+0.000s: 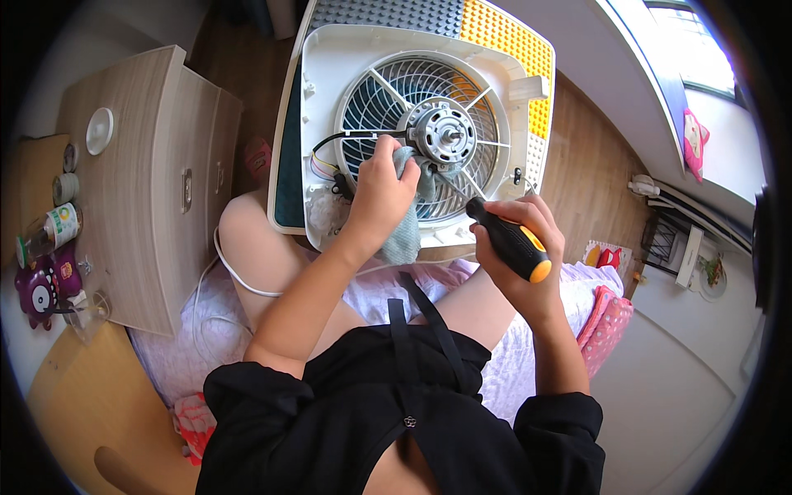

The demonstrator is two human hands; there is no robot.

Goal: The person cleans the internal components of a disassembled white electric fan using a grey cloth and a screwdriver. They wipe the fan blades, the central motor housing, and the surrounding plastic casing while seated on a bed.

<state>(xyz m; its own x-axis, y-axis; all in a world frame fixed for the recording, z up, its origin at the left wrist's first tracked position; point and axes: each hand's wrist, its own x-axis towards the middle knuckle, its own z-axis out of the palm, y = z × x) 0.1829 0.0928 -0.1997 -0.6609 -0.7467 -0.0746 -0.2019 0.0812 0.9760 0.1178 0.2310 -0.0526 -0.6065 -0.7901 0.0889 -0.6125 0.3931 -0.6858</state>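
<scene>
An opened fan housing (330,62) of white plastic lies in front of me, its round wire grille (371,87) showing. At the grille's centre sits a silver motor (445,132) with a bare shaft, and a black cable runs from it to the left. My left hand (384,190) is closed on a grey-green cloth (403,235), bunched against the motor's lower left side. In my right hand (528,239) is a screwdriver with a black and yellow handle (513,246); its thin shaft points up and left toward the grille below the motor. Whether its tip touches anything is hidden.
The housing rests on a table with grey (388,15) and yellow studded plates (507,41). A wooden drawer cabinet (140,181) stands at the left, with a bottle (49,231) near it. A white cord (247,285) loops over my leg. A window (697,49) is upper right.
</scene>
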